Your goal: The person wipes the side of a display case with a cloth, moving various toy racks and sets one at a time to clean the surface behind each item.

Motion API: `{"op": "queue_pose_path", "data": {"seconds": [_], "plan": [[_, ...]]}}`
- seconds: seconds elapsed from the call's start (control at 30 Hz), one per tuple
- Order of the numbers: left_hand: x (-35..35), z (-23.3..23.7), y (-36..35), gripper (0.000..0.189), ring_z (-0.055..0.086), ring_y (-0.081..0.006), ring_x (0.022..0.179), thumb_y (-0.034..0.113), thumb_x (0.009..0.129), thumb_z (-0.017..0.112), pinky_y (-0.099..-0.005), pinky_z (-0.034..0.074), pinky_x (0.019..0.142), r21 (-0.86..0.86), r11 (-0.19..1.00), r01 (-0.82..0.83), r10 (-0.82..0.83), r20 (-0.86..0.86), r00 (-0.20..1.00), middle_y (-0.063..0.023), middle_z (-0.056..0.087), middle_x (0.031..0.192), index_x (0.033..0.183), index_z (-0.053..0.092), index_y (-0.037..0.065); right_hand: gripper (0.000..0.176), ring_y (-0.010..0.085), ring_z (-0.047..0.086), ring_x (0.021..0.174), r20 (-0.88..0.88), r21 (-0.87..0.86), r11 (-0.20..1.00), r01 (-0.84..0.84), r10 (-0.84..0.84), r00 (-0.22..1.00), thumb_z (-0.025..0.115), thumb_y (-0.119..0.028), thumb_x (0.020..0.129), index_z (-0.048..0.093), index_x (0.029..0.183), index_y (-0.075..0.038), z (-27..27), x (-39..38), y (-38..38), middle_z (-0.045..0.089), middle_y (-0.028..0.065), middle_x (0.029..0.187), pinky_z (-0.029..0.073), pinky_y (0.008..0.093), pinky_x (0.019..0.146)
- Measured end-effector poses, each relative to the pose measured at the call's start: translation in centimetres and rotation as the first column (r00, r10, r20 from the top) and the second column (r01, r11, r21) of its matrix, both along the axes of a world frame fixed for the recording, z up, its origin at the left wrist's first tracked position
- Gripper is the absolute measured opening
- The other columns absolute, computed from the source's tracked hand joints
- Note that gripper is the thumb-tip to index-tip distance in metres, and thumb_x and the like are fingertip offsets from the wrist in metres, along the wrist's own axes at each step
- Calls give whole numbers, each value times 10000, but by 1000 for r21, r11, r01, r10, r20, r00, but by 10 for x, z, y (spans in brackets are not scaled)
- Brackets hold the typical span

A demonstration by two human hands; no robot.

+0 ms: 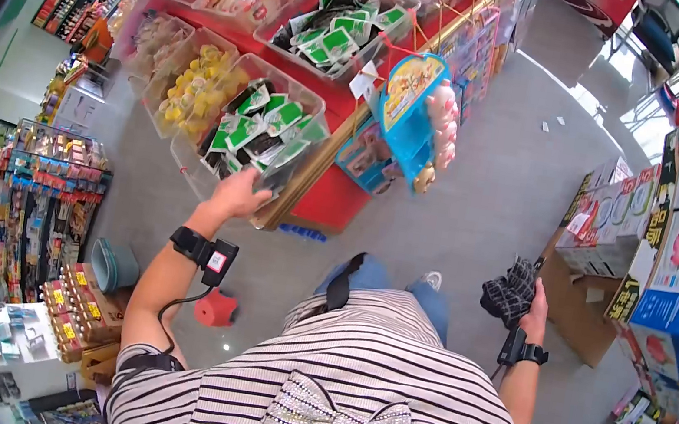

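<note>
My left hand point(238, 195) is at the near edge of a clear plastic bin point(307, 133). Its thumb stands apart from the fingers, and I see nothing held in it. Inside that bin lie several black items with green-and-white labels point(282, 116). My right hand point(535, 310) hangs low at the right, closed on a bunched black cloth item with a pale grid pattern point(510, 292). What kind of item it is I cannot make out. A black band with a small device sits on each wrist.
Yellow items point(196, 85) fill a neighbouring bin on the red display table point(328, 197). A blue toy package point(409, 126) hangs at the table's corner. Stacked cartons point(610, 222) stand at the right. A red stool point(215, 308) and grey-green buckets point(115, 264) are at lower left.
</note>
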State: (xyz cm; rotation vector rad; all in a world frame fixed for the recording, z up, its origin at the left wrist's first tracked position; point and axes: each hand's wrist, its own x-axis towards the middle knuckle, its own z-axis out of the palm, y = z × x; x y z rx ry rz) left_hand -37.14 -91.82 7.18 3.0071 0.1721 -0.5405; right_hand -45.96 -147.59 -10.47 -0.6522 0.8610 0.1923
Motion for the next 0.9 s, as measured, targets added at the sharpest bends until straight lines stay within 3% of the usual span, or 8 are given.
{"op": "queue_pose_path", "data": {"seconds": [0.07, 0.2, 0.4, 0.5, 0.53, 0.7, 0.83, 0.9], "plan": [[24, 3, -17, 405, 498, -300, 930, 283, 725, 574, -394, 406, 775, -30, 999, 43, -34, 272, 962, -153, 531, 966, 1036, 475, 42, 325, 282, 583, 792, -18, 22, 999, -23, 24, 1000, 428, -281, 841, 559, 965, -11, 4, 29, -3, 593, 132, 922, 473, 409, 745], [99, -2, -53, 347, 476, -311, 932, 271, 747, 548, -389, 397, 794, 46, 976, 214, -208, 500, 841, -123, 506, 1001, 1024, 484, 71, 322, 286, 582, 793, -80, 77, 993, -87, 93, 992, 438, -295, 836, 567, 954, -25, -24, 80, -10, 595, 123, 925, 470, 415, 739], [220, -29, -95, 295, 502, -319, 934, 251, 757, 522, -398, 407, 797, -156, 983, 99, -23, 426, 905, -164, 538, 986, 975, 504, 53, 333, 267, 578, 821, -148, 78, 958, -277, 286, 947, 420, -321, 842, 580, 946, -48, 1, 137, 20, 601, 99, 920, 450, 413, 782], [255, -60, -97, 214, 549, -320, 864, 128, 747, 463, -401, 440, 742, -26, 999, 30, -18, 367, 930, -176, 566, 903, 935, 515, 42, 359, 281, 572, 830, -68, 69, 953, -294, 298, 952, 416, -351, 838, 571, 964, -53, 9, 158, 11, 597, 110, 922, 448, 425, 779], [259, -57, -100, 208, 546, -314, 873, 99, 741, 434, -398, 439, 746, 26, 999, 34, -41, 342, 939, -174, 555, 932, 927, 508, 42, 365, 285, 571, 832, -51, 61, 953, -297, 300, 953, 416, -358, 836, 569, 969, -54, 10, 167, 8, 597, 113, 923, 447, 427, 779], [254, -58, -99, 150, 511, -330, 888, 54, 693, 429, -402, 427, 733, -165, 976, 139, -45, 475, 879, -141, 517, 964, 827, 493, 33, 353, 304, 570, 823, -69, 44, 961, -273, 276, 959, 435, -320, 832, 554, 962, -15, 10, 201, -11, 589, 136, 921, 458, 431, 756], [253, -64, -100, 143, 498, -332, 900, 38, 678, 421, -395, 420, 745, -207, 966, 155, -40, 474, 880, -149, 509, 974, 807, 484, 27, 338, 299, 577, 796, -112, 67, 952, -298, 304, 946, 452, -310, 826, 555, 959, -17, -5, 222, -12, 593, 135, 907, 462, 431, 747], [250, -64, -105, 151, 507, -326, 857, 37, 691, 421, -389, 419, 721, -221, 959, 179, -43, 509, 860, -143, 505, 910, 827, 487, 37, 310, 291, 584, 774, -181, 57, 945, -321, 326, 928, 476, -292, 818, 551, 938, -16, -9, 237, -8, 597, 127, 885, 476, 427, 719]]}}
